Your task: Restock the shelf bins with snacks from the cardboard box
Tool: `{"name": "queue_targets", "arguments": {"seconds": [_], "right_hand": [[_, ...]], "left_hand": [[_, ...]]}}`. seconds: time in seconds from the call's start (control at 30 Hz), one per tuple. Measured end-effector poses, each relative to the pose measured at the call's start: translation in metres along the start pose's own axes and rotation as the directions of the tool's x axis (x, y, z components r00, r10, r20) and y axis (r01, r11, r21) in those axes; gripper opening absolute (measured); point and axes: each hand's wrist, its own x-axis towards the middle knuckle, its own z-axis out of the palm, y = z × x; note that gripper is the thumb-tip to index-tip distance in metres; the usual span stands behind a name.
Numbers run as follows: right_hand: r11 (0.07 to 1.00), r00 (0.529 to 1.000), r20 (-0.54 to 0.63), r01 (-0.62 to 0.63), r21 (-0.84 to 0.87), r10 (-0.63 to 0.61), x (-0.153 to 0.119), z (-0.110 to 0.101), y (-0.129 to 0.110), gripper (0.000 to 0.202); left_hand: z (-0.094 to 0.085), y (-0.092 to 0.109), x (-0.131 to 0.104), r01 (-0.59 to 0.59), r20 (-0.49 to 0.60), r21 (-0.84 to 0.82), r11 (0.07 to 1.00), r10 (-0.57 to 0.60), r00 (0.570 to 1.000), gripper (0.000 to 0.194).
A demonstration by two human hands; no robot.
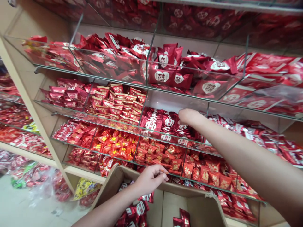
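Observation:
My right hand [188,117] reaches into a shelf compartment and touches or nearly touches dark red candy packets [169,122] with white printed labels. Its fingers point away from me and are hidden, so any grip cannot be made out. Lower down, my left hand [151,179] hovers above an open cardboard box [189,201]. The fingers are loosely bent, with a gap to the thumb, and no packet shows in them. Inside the box, dark red packets [140,208] lie at the left, and a few more [184,217] lie near the front.
Glass-fronted shelves hold several rows of red packets, including heart-labelled ones [162,75], gold-edged ones [113,99] and orange-red ones [115,143]. Glass dividers [147,74] separate the compartments. A wooden upright [35,104] stands at left. Bagged packets [30,175] lie on the floor beyond it.

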Motion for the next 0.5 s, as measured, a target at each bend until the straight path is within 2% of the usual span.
{"name": "queue_targets", "arguments": {"seconds": [0.17,0.33,0.5], "right_hand": [[0.999,0.998,-0.042,-0.037,0.031,0.038,-0.010,0.000,-0.005,0.041],[0.997,0.997,0.001,-0.077,0.029,0.077,0.001,0.001,-0.003,0.045],[0.999,0.997,0.076,0.037,-0.019,-0.035,0.005,-0.008,0.007,0.045]], "left_hand": [[0.000,-0.001,0.001,-0.033,0.012,0.029,0.999,0.032,0.999,0.014],[0.001,0.000,-0.001,-0.030,-0.001,0.062,0.998,0.030,1.000,0.014],[0.002,0.001,-0.002,-0.013,-0.007,0.091,0.996,0.014,1.000,0.016]]}}
